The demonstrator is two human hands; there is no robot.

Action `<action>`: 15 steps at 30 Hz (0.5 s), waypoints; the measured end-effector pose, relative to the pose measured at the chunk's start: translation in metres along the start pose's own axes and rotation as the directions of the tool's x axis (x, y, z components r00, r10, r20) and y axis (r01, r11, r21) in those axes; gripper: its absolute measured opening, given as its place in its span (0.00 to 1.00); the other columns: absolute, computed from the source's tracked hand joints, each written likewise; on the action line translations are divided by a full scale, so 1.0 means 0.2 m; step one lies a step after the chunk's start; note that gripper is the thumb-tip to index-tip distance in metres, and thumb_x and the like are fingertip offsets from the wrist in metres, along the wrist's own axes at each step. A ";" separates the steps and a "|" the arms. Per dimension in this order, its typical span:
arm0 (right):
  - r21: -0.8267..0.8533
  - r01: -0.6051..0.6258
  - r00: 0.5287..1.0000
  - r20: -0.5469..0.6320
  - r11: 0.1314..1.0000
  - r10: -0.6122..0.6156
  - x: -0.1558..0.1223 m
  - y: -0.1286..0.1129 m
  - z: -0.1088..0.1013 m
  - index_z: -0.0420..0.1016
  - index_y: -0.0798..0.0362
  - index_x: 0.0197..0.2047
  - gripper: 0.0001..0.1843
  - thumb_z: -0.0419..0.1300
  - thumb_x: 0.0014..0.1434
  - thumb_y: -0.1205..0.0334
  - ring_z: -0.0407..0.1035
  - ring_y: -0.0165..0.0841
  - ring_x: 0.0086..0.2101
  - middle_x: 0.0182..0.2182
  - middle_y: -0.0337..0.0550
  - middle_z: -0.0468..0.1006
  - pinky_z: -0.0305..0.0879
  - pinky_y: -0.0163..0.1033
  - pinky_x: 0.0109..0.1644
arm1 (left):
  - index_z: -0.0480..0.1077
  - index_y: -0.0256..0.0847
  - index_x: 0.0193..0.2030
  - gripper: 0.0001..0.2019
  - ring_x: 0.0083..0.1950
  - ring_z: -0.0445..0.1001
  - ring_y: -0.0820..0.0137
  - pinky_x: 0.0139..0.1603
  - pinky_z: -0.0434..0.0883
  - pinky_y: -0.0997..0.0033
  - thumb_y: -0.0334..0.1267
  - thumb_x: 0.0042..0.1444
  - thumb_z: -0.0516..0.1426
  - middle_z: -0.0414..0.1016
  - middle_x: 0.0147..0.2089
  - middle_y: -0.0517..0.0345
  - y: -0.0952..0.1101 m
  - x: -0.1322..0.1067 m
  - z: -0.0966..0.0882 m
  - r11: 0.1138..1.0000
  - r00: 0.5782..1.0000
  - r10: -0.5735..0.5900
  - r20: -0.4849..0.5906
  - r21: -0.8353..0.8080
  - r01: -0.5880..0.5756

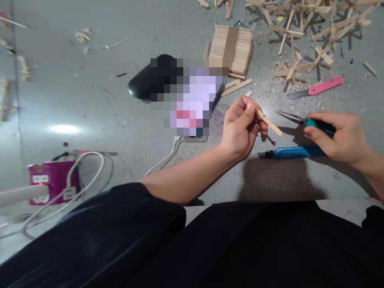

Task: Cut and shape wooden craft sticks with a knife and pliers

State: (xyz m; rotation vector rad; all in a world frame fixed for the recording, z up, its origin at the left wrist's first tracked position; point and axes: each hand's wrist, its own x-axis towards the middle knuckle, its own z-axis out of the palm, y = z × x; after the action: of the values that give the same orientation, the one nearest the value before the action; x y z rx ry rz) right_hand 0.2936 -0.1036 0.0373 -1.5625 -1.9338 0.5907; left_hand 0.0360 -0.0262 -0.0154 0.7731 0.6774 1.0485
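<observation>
My left hand pinches a thin wooden craft stick between thumb and fingers, the stick slanting down to the right. My right hand is closed round a green-handled tool with pointed metal jaws, its tip aimed left toward the stick and a short gap away from it. A blue utility knife lies on the grey floor just below both hands.
A banded stack of craft sticks lies beyond my left hand. A glued stick structure, wood shavings and a pink knife are at the upper right. A magenta power strip with white cable sits at left.
</observation>
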 end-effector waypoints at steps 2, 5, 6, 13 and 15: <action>0.006 -0.013 1.000 -0.009 1.000 0.013 0.01 0.01 0.00 0.90 0.41 0.46 0.08 0.72 0.72 0.49 0.82 0.42 0.32 0.36 0.42 0.89 0.77 0.50 0.37 | 0.67 0.46 0.40 0.28 0.25 0.78 0.76 0.23 0.76 0.77 0.62 0.64 0.76 0.77 0.31 0.68 -0.01 0.00 0.00 0.999 0.999 0.015 -0.034 0.039 -0.013; 0.025 -0.013 1.000 -0.010 1.000 0.013 0.01 0.03 0.01 0.90 0.41 0.47 0.08 0.74 0.71 0.49 0.83 0.43 0.34 0.38 0.42 0.90 0.79 0.51 0.38 | 0.67 0.47 0.41 0.26 0.26 0.79 0.76 0.23 0.76 0.77 0.62 0.68 0.74 0.76 0.31 0.68 -0.02 0.00 0.00 0.992 0.995 0.064 -0.070 0.110 -0.056; 0.028 -0.010 1.000 -0.010 1.000 0.010 0.01 0.03 0.01 0.90 0.41 0.48 0.08 0.74 0.70 0.49 0.83 0.44 0.35 0.39 0.43 0.91 0.80 0.51 0.39 | 0.67 0.47 0.42 0.26 0.25 0.79 0.76 0.23 0.76 0.77 0.62 0.68 0.73 0.76 0.30 0.69 -0.03 0.00 0.00 0.988 0.992 0.095 -0.079 0.132 -0.084; -0.026 0.042 0.999 -0.030 0.999 -0.043 0.01 0.01 0.02 0.88 0.42 0.50 0.08 0.73 0.71 0.50 0.84 0.44 0.37 0.40 0.43 0.90 0.80 0.52 0.42 | 0.68 0.47 0.44 0.24 0.26 0.79 0.76 0.25 0.78 0.77 0.63 0.73 0.69 0.78 0.30 0.68 -0.08 -0.01 -0.01 0.903 0.947 0.298 -0.117 0.356 -0.241; -0.061 0.062 0.998 -0.029 0.996 -0.064 0.01 0.00 0.02 0.87 0.42 0.50 0.08 0.72 0.72 0.51 0.84 0.44 0.37 0.41 0.44 0.90 0.79 0.52 0.42 | 0.69 0.47 0.44 0.23 0.26 0.80 0.77 0.27 0.79 0.77 0.62 0.74 0.69 0.80 0.31 0.67 -0.07 -0.01 -0.01 0.872 0.939 0.330 -0.096 0.411 -0.265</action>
State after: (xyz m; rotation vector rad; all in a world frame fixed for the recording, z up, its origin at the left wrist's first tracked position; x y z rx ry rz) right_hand 0.2911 -0.1024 0.0344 -1.5321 -1.9868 0.4838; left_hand 0.0416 -0.0321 -0.0277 1.1783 0.9484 1.2873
